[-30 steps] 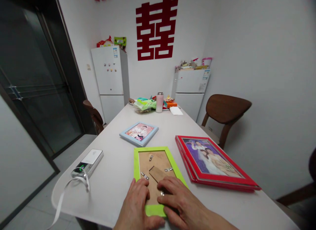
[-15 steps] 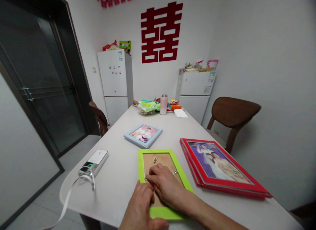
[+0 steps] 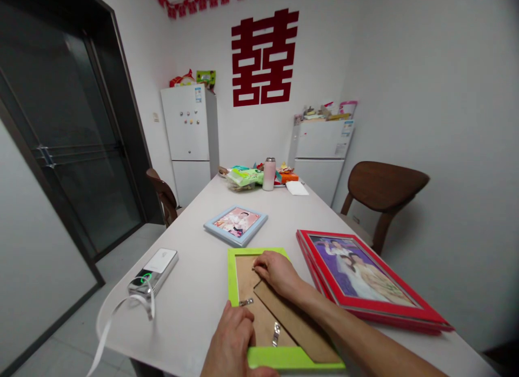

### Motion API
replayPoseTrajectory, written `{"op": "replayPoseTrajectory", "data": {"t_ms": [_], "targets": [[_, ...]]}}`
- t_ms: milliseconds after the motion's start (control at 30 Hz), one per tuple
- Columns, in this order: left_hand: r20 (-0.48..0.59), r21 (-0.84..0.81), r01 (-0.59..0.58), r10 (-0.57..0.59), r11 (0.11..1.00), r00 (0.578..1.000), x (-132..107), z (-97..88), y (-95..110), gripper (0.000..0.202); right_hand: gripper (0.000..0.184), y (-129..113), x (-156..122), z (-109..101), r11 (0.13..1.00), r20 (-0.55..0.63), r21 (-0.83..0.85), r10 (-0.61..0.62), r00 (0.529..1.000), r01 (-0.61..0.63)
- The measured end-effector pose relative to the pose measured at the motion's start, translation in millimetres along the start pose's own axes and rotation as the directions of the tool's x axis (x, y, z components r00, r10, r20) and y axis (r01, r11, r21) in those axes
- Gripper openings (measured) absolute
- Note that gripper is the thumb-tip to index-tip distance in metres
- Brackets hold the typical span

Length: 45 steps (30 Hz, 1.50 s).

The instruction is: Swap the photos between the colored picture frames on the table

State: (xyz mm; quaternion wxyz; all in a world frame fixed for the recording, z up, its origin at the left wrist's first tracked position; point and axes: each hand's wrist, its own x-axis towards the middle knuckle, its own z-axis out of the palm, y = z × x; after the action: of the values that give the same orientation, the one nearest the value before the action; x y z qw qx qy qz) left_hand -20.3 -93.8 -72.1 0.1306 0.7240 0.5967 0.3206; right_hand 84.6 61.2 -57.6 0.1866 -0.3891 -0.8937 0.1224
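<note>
On the white table (image 3: 186, 312), we are handling a green picture frame (image 3: 263, 322) that is lying back-up. Our left hand (image 3: 233, 336) is resting on its lower left corner, thumb spread from fingers; our right hand (image 3: 279, 271) is pinching 1 upper metal clip (image 3: 253, 267), fingertips together.

This looks like a home's dining area. Past the hands (image 3: 279, 273) stand a tall white fridge (image 3: 186, 139) and a shorter white fridge (image 3: 318, 140), with a large red cut-out double-happiness character (image 3: 279, 38) on the wall between. Brown wooden chairs (image 3: 385, 185) flank the pale, round-cornered desk (image 3: 190, 301) left and right of the hands; beyond them, bright plastic packets (image 3: 247, 177) and a pink cylindrical flask (image 3: 268, 176) crowd its far end.
</note>
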Motion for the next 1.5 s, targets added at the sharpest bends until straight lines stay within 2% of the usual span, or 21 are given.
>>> {"op": "replayPoseTrajectory", "data": {"t_ms": [133, 333, 467, 667, 800, 933, 1033, 1100, 1300, 1500], "targets": [[0.007, 0.016, 0.002, -0.002, 1.000, 1.000, 1, -1.5, 2, 0.038, 0.020, 6, 14, 9, 0.994, -0.015, -0.029, 0.107, 0.994, -0.107], [0.027, 0.083, -0.021, 0.018, 0.996, 0.999, 0, 0.8, -1, 0.040, 0.018, 8, 26, 17, 0.960, -0.015, -0.045, 0.278, 0.961, -0.278], [0.046, 0.123, -0.076, 0.071, 0.989, 0.996, 0, 1.2, -3, 0.038, 0.022, 9, 26, 19, 0.946, -0.021, -0.045, 0.322, 0.947, -0.322], [0.048, 0.164, -0.080, 0.073, 0.983, 0.996, 0, 0.9, -2, 0.038, 0.022, 8, 31, 19, 0.934, -0.042, -0.037, 0.355, 0.934, -0.356], [0.006, 0.157, -0.129, 0.130, 0.979, 0.992, -6, 1.6, -7, 0.033, 0.022, -4, 23, 10, 0.960, -0.053, 0.004, 0.279, 0.959, -0.279], [-0.011, 0.138, -0.198, 0.201, 0.970, 0.979, -13, 1.0, -12, 0.028, 0.014, -27, -5, -1, 0.995, -0.015, 0.079, 0.062, 0.998, -0.061], [-0.007, 0.137, -0.191, 0.193, 0.972, 0.981, -15, 0.6, -12, 0.026, 0.009, -40, -26, -2, 0.977, 0.054, 0.169, -0.141, 0.989, 0.130], [-0.024, 0.126, -0.192, 0.197, 0.973, 0.980, -15, 1.0, -12, 0.023, 0.009, -44, -34, 1, 0.962, 0.069, 0.190, -0.210, 0.975, 0.194], [-0.049, 0.106, -0.199, 0.205, 0.974, 0.977, -15, 4.2, -15, 0.025, 0.009, -44, -34, 12, 0.980, 0.042, 0.102, -0.178, 0.983, 0.173], [-0.015, 0.081, -0.173, 0.175, 0.982, 0.984, -14, 0.8, -12, 0.027, 0.009, -40, -34, 12, 0.974, 0.015, 0.147, -0.179, 0.984, 0.175]]}}
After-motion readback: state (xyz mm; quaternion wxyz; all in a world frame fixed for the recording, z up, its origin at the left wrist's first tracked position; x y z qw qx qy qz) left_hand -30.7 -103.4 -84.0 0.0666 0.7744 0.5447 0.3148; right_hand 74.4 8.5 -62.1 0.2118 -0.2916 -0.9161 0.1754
